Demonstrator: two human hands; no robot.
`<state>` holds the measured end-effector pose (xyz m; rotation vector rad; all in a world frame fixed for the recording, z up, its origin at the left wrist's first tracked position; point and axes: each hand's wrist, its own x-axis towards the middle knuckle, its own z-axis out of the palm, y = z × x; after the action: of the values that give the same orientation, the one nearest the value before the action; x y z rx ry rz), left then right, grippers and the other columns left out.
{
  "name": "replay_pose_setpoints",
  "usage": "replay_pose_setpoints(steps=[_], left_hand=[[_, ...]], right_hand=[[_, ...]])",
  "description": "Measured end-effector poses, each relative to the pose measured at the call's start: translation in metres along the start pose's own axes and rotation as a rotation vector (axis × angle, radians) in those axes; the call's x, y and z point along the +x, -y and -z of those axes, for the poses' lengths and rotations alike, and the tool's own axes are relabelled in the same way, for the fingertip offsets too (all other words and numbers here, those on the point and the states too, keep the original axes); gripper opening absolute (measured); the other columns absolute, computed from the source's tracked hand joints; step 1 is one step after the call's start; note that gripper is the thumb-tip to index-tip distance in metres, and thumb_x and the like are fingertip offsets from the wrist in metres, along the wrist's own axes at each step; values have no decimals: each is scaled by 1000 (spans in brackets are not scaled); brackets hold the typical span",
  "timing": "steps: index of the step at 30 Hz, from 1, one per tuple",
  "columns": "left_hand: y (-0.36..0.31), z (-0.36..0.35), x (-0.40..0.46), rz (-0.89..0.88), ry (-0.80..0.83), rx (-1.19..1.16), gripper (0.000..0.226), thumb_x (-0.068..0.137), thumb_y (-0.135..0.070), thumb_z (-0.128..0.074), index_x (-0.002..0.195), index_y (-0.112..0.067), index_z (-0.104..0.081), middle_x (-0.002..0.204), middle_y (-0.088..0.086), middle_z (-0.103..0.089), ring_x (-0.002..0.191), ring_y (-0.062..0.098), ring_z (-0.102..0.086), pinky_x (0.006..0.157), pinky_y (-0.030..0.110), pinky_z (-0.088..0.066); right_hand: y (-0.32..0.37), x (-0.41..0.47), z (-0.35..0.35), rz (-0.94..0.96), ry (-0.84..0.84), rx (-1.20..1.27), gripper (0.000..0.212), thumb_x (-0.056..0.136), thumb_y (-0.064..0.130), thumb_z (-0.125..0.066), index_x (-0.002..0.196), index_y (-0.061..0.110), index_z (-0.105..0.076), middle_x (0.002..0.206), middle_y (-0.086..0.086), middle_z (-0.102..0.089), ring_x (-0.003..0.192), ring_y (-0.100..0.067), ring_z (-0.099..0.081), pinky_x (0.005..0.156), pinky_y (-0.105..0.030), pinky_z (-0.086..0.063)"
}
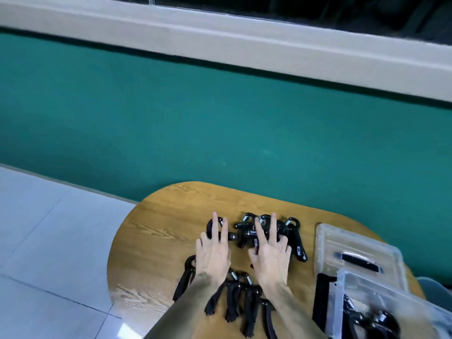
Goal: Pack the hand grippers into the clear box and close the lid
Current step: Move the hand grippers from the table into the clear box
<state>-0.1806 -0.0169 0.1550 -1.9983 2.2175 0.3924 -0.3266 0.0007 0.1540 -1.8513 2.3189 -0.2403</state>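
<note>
A green wall with a pale ledge runs behind a rounded wooden tabletop (156, 243) standing on grey floor tiles. The black grippers lie loose on it in two clusters: a far pile (247, 232) with springs showing, and a near row (241, 302) of handles fanned toward the person. The left hand (214, 253) rests flat, its fingers (216, 227) spread across a gripper at the pile's left end; the right hand (271, 254) lies likewise over the pile's middle. Both hands are open and extended, pressing or gathering rather than closed round anything, so neither yet has a firm hold. To the right sits the clear box (381, 311), blurred at the frame edge, with some black grippers apparently already inside; its lid (354, 248) lies flat on the tabletop just beyond it, so closing is still to come. The likely trouble is tangling: springs and handles may hook together, so one lifted gripper could drag others along or knock them off the rounded edge. Overfilling could also stop the lid seating. A small white mark on one gripper and a dark label on the lid are too blurred to read.
</note>
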Motion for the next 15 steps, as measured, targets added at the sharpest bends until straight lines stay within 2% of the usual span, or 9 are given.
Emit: replay_pose_setpoints(steps=[2,6,12,15], left_hand=[[-23,5,-6,-12,-35,2,82,102,-24,-44,159,-16,15,164,16,29,105,31,-44,91,41,-39],[-80,6,-19,-70,-86,-24,74,105,-27,-37,160,-18,12,166,11,25,104,28,-45,89,39,-38],[-183,-12,-40,-109,-122,-83,71,105,-32,-36,161,-21,7,168,7,19,110,29,-45,98,41,-40],[-235,-27,-53,-137,-111,-99,74,104,-28,-39,161,-21,8,168,9,19,109,27,-44,99,41,-39]], right_hand=[[-19,-7,12,-9,-4,7,86,74,17,-70,152,31,-37,167,-12,-10,92,-32,-49,77,-44,-46],[-71,-23,28,-37,-11,44,86,78,18,-66,155,32,-31,168,-9,1,97,-32,-48,85,-46,-47],[-172,-53,55,-97,-50,76,88,80,17,-64,157,31,-24,168,-8,11,92,-29,-44,83,-45,-47],[-226,-66,61,-140,-62,101,89,78,17,-70,155,31,-28,168,-9,5,87,-27,-41,79,-44,-48]])
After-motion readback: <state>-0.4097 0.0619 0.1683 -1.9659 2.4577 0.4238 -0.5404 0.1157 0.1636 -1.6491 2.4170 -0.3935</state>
